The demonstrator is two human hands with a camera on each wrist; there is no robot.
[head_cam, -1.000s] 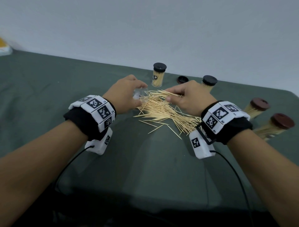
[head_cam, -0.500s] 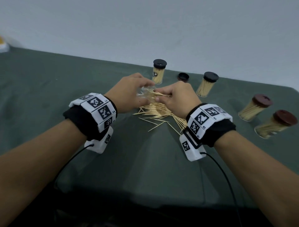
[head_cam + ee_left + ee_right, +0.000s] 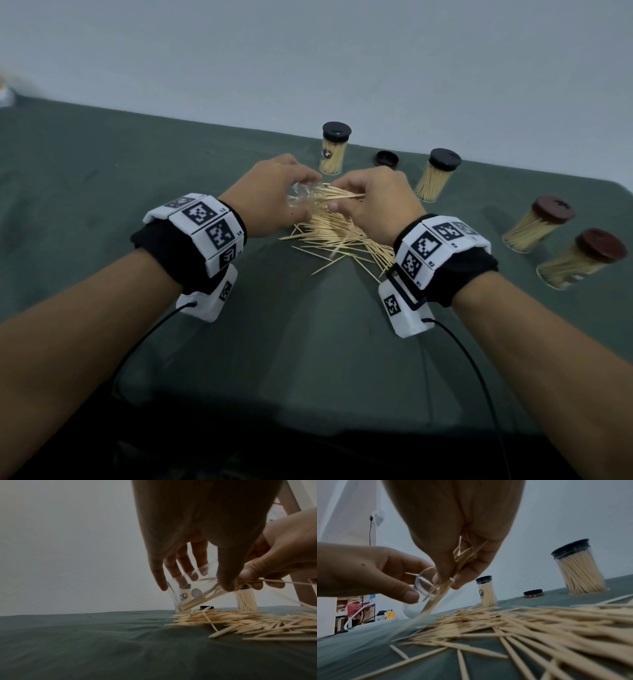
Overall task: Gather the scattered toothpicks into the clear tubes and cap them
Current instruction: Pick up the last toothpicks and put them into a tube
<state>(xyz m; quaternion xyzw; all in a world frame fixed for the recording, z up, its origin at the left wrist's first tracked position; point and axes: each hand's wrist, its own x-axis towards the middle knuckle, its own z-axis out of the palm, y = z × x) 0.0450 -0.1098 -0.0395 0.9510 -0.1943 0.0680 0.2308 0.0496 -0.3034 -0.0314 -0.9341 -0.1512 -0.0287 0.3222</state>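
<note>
My left hand (image 3: 274,195) grips a clear tube (image 3: 301,200) tilted above the green cloth, its mouth turned right. My right hand (image 3: 373,202) pinches a bundle of toothpicks (image 3: 339,198) whose ends reach into that mouth. In the left wrist view the tube (image 3: 187,588) shows toothpicks (image 3: 202,597) slanting down inside it. In the right wrist view the bundle (image 3: 464,557) runs through my curled fingers into the tube (image 3: 423,595). A loose pile of toothpicks (image 3: 346,240) lies under and in front of both hands.
Two black-capped full tubes (image 3: 334,149) (image 3: 436,174) stand behind the pile, with a loose black cap (image 3: 387,158) between them. Two brown-capped full tubes (image 3: 537,224) (image 3: 582,263) stand at the right. Green cloth (image 3: 308,342) covers the table; a wall is close behind.
My right hand lifted a bundle of toothpicks off the pile and moved left to the tube. My left hand raised and tilted the tube to meet it.
</note>
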